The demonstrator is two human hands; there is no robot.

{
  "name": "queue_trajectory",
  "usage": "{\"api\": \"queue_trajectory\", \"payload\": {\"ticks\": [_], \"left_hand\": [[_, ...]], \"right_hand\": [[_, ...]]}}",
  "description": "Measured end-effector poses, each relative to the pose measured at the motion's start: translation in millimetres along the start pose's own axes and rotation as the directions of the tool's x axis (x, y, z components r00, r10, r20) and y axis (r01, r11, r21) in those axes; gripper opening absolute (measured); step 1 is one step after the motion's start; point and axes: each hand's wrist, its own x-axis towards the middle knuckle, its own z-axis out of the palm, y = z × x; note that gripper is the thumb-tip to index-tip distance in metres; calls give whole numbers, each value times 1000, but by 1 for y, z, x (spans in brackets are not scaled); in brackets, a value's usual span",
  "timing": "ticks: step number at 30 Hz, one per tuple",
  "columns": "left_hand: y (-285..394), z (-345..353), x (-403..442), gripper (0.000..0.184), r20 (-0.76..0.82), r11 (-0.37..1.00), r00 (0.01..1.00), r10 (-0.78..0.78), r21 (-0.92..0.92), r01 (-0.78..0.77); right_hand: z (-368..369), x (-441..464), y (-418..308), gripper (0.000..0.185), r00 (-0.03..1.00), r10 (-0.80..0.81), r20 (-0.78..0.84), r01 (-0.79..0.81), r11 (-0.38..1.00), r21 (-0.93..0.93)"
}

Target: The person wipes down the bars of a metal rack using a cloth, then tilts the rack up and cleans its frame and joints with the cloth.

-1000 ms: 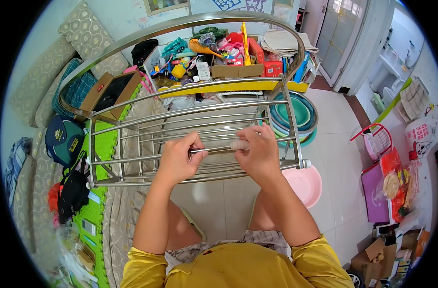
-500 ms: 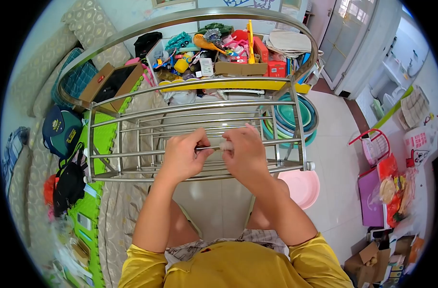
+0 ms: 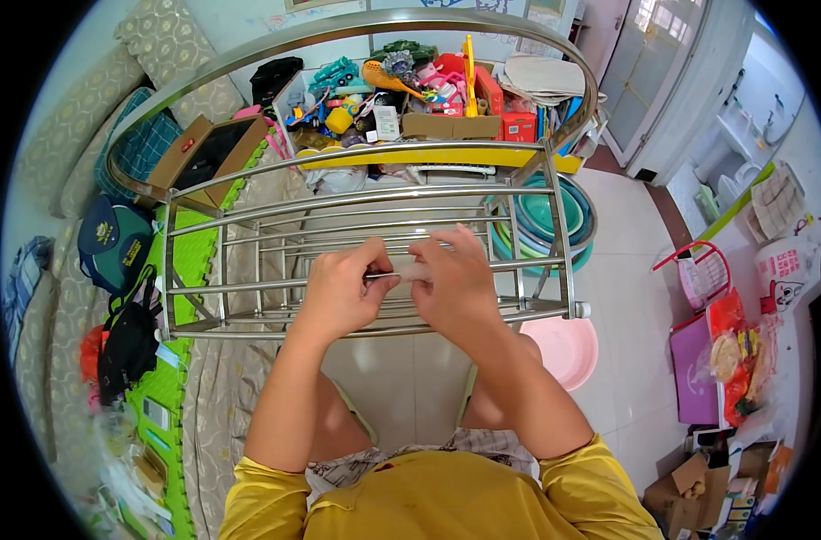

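A metal tube rack [image 3: 374, 195] with a curved top rail lies across in front of me. Above its middle, my left hand [image 3: 345, 283] pinches a thin dark rod-like piece, mostly hidden by the fingers. Close on the right, my right hand [image 3: 455, 274] has thumb and fingers closed round a small whitish translucent piece [image 3: 414, 271], which meets the end of the thin piece. The fingers of both hands nearly touch. White caps [image 3: 582, 310] sit on the rack's lower corners.
Toys [image 3: 392, 81] fill boxes behind the rack. Nested basins [image 3: 554, 211] stand at its right, and a pink basin [image 3: 568, 351] lies nearer. A green mat [image 3: 190, 261] with a cap [image 3: 113, 238] beside it is at left. Cartons [image 3: 699, 490] sit lower right.
My right hand has moved left toward my left hand, bringing the whitish piece up to the left fingertips. The rack appears slightly farther right than in the first frame.
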Motion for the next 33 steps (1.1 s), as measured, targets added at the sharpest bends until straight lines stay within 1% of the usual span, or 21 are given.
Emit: {"api": "queue_trajectory", "payload": {"ticks": [3, 5, 9, 11, 12, 14, 15, 17, 18, 19, 20, 21, 23, 24, 26, 27, 29, 33], "left_hand": [[1, -1, 0, 21, 5, 1000, 1000, -5, 8, 5], [2, -2, 1, 21, 10, 1000, 1000, -19, 5, 19], [-1, -1, 1, 21, 11, 1000, 1000, -16, -24, 16], [-1, -3, 1, 19, 30, 1000, 1000, -3, -13, 3], [-1, -3, 1, 19, 31, 1000, 1000, 1, -9, 0], [-3, -2, 1, 20, 26, 1000, 1000, 14, -2, -14], [-4, -2, 1, 20, 28, 1000, 999, 18, 1, -18], [-3, -2, 2, 19, 58, 999, 998, -27, -24, 29], [1, 0, 4, 19, 61, 999, 998, -21, -22, 22], [8, 3, 7, 20, -19, 995, 995, 98, 23, -98], [14, 7, 12, 21, -92, 974, 971, 221, 76, -214], [22, 14, 17, 21, -88, 972, 970, 228, 77, -221], [39, 33, 25, 24, -28, 935, 950, 312, 185, -302], [42, 42, 27, 24, -29, 937, 951, 308, 183, -298], [43, 58, 31, 22, 144, 941, 949, 282, 152, -303], [45, 58, 34, 22, 141, 940, 948, 285, 151, -305], [49, 57, 41, 21, 262, 971, 950, 169, 124, -207], [49, 58, 47, 22, 301, 973, 940, 163, 108, -203]], "right_hand": [[-8, -3, 8, 36, 999, 40, 13, -40, 999, 25], [-10, -6, 15, 36, 998, 64, -29, -64, 998, 1], [-19, -11, 24, 39, 996, 72, -45, -73, 997, -6], [-29, -13, 27, 45, 998, -51, -36, 50, 998, -26], [-38, -15, 27, 45, 998, -51, -41, 50, 998, -25], [-54, -19, 27, 51, 997, 67, -36, -66, 997, 41], [-58, -22, 30, 51, 997, 68, -41, -66, 997, 42], [-63, -27, 35, 58, 989, 86, -119, -88, 996, -15], [-61, -30, 40, 58, 988, 88, -126, -91, 996, -16], [-54, -34, 47, 57, 986, 74, -150, -73, 997, 8], [-49, -36, 52, 57, 983, 59, -175, -55, 998, 30], [-47, -37, 52, 57, 981, 63, -182, -58, 998, 29], [-42, -39, 50, 56, 981, 99, -165, -85, 992, 89], [-40, -39, 52, 56, 982, 100, -161, -86, 992, 90], [-39, -36, 55, 55, 977, 81, -198, -70, 996, 60], [-39, -35, 57, 55, 977, 78, -200, -68, 996, 57], [-38, -34, 58, 56, 977, 68, -200, -64, 998, 25], [-38, -31, 52, 57, 976, 75, -203, -72, 997, 22]]}}
